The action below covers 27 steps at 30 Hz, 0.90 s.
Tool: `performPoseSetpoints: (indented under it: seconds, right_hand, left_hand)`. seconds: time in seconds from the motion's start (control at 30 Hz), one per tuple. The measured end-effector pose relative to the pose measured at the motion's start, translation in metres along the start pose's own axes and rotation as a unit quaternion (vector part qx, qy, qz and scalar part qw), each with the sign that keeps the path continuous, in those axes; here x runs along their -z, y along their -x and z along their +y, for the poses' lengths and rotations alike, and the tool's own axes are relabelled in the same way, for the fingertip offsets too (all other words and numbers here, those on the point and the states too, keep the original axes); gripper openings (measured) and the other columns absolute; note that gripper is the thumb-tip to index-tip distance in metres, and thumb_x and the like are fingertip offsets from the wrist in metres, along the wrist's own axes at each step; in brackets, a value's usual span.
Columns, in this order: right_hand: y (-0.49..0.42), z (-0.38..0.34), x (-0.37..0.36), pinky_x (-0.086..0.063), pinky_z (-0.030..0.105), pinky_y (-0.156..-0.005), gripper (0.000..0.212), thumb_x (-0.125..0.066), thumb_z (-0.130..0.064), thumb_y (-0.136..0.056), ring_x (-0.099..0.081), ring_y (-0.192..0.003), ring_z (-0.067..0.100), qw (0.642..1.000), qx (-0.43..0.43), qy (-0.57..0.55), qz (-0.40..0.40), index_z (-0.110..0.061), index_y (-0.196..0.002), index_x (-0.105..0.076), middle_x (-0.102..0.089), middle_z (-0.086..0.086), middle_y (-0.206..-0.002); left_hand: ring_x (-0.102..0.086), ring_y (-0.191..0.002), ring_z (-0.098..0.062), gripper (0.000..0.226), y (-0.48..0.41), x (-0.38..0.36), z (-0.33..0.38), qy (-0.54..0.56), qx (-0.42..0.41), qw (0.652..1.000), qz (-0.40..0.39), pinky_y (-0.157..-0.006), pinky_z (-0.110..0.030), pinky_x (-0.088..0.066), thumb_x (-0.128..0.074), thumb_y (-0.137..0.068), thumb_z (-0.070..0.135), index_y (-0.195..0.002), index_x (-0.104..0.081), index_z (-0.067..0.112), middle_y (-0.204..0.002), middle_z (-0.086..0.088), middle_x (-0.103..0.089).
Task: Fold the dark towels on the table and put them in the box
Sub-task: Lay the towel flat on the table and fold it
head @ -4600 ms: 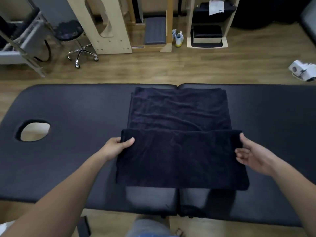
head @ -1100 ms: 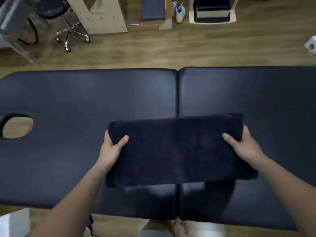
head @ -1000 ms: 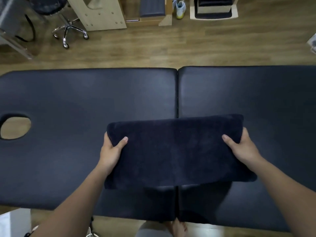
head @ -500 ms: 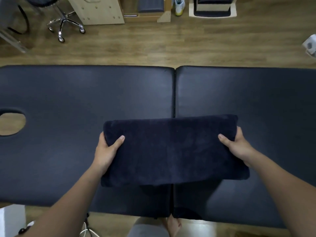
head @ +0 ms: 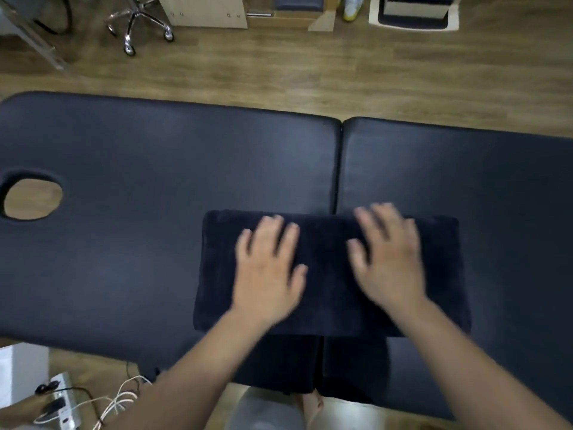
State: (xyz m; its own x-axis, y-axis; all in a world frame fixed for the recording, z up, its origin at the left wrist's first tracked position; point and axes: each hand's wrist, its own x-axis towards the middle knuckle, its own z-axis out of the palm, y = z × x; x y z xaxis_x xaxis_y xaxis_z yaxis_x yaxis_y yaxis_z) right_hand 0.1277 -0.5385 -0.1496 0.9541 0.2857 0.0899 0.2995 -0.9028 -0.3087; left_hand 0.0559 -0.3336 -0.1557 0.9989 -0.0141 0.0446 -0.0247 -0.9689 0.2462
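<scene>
A dark towel, folded into a long flat band, lies near the front edge of the black padded table, across the seam between its two cushions. My left hand rests flat on the towel's left half with fingers spread. On the right half my right hand lies flat the same way. Both hands are blurred by motion. No box that I can identify is in view.
An oval face hole opens in the table at the far left. A power strip with cables lies on the wooden floor at bottom left, next to a white object. A wheeled stool base and wooden furniture stand beyond the table.
Both hands let go of the towel's ends and moved inward onto its top, palms down. The towel now lies flat on the table, and the view has tilted.
</scene>
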Motion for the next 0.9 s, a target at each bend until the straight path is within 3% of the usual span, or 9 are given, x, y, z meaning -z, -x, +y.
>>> performPoseSetpoints:
  seconds: [0.07,0.17,0.27,0.4,0.5,0.57,0.7,0.8,0.9]
  right_hand:
    - [0.000,-0.028,-0.028,-0.025,0.061,-0.113,0.056,-0.042,-0.036,-0.088,-0.037,-0.142,0.032,0.990,0.090,0.036,-0.098,-0.022,-0.142,-0.050,-0.047,0.014,-0.148]
    - [-0.013,-0.018,-0.041,-0.019,0.063,-0.115,0.058,-0.034,-0.046,-0.092,-0.036,-0.143,0.029,0.972,0.109,0.108,-0.180,-0.028,-0.146,-0.045,-0.046,0.011,-0.150]
    - [-0.029,0.009,-0.032,-0.026,0.061,-0.112,0.067,-0.031,-0.062,-0.090,-0.048,-0.131,0.028,0.965,0.087,0.143,-0.201,-0.027,-0.145,-0.045,-0.055,0.008,-0.139]
    - [-0.053,0.034,-0.017,-0.036,0.045,-0.106,0.090,-0.005,-0.081,-0.081,-0.050,-0.126,0.025,0.942,0.086,0.156,-0.286,-0.028,-0.146,-0.037,-0.055,0.002,-0.138]
    - [-0.061,0.037,-0.014,-0.040,0.042,-0.100,0.103,0.011,-0.083,-0.073,-0.054,-0.120,0.025,0.936,0.115,0.158,-0.292,-0.026,-0.143,-0.038,-0.057,0.002,-0.134]
    - [-0.062,0.043,-0.013,-0.038,0.041,-0.103,0.101,0.004,-0.083,-0.072,-0.052,-0.122,0.024,0.935,0.128,0.129,-0.305,-0.026,-0.146,-0.035,-0.054,0.001,-0.137]
    - [-0.078,0.071,0.013,-0.040,0.038,-0.104,0.099,-0.051,-0.083,-0.074,-0.050,-0.128,0.023,0.896,0.139,0.078,-0.414,-0.030,-0.152,-0.023,-0.050,-0.001,-0.142]
    - [-0.085,0.100,0.033,-0.045,0.036,-0.098,0.101,-0.066,-0.071,-0.073,-0.052,-0.125,0.026,0.867,0.138,0.121,-0.463,-0.028,-0.152,-0.022,-0.053,0.003,-0.136]
    - [-0.085,0.127,0.042,-0.050,0.038,-0.086,0.065,-0.065,-0.059,-0.083,-0.059,-0.107,0.028,0.861,0.123,0.145,-0.472,-0.026,-0.134,-0.044,-0.060,0.005,-0.112]
  left_hand:
    - [-0.023,-0.149,-0.033,0.081,0.009,-0.017,0.041,0.003,-0.066,0.994,-0.087,-0.118,-0.057,-0.017,-0.053,-0.079,0.050,-0.145,-0.046,0.004,-0.154,-0.019,-0.040]
    - [-0.011,-0.153,-0.034,0.087,0.015,-0.035,0.048,-0.031,-0.030,0.986,-0.159,-0.118,-0.064,-0.008,-0.042,-0.087,0.066,-0.153,-0.034,0.010,-0.161,-0.019,-0.026]
    - [-0.005,-0.153,-0.037,0.091,0.018,-0.038,0.034,-0.059,-0.017,0.981,-0.184,-0.115,-0.071,-0.007,-0.033,-0.087,0.076,-0.156,-0.025,0.017,-0.164,-0.016,-0.016]
    - [0.002,-0.153,-0.036,0.093,0.010,-0.037,0.037,-0.073,-0.022,0.974,-0.213,-0.113,-0.073,-0.002,-0.030,-0.086,0.079,-0.157,-0.023,0.019,-0.166,-0.014,-0.009]
    - [0.002,-0.153,-0.034,0.094,-0.003,-0.038,0.036,-0.074,-0.020,0.978,-0.195,-0.115,-0.071,0.000,-0.029,-0.086,0.079,-0.157,-0.019,0.019,-0.166,-0.014,-0.008]
    - [0.003,-0.154,-0.031,0.091,-0.017,-0.036,0.030,-0.076,-0.028,0.980,-0.183,-0.116,-0.069,0.002,-0.027,-0.087,0.078,-0.158,-0.015,0.022,-0.167,-0.011,-0.005]
    - [-0.006,-0.154,-0.020,0.100,-0.059,-0.017,0.003,-0.075,-0.075,0.970,-0.217,-0.122,-0.056,0.000,-0.033,-0.084,0.080,-0.159,-0.009,0.018,-0.166,-0.002,-0.015]
    - [-0.034,-0.144,-0.018,0.100,-0.092,0.004,-0.023,-0.052,-0.040,0.953,-0.294,-0.120,-0.043,-0.020,-0.056,-0.076,0.078,-0.156,-0.022,0.028,-0.156,0.004,-0.039]
    - [-0.054,-0.126,-0.020,0.089,-0.107,0.020,-0.043,-0.070,0.015,0.929,-0.364,-0.104,-0.039,-0.040,-0.073,-0.068,0.068,-0.145,-0.038,0.038,-0.137,0.011,-0.058]
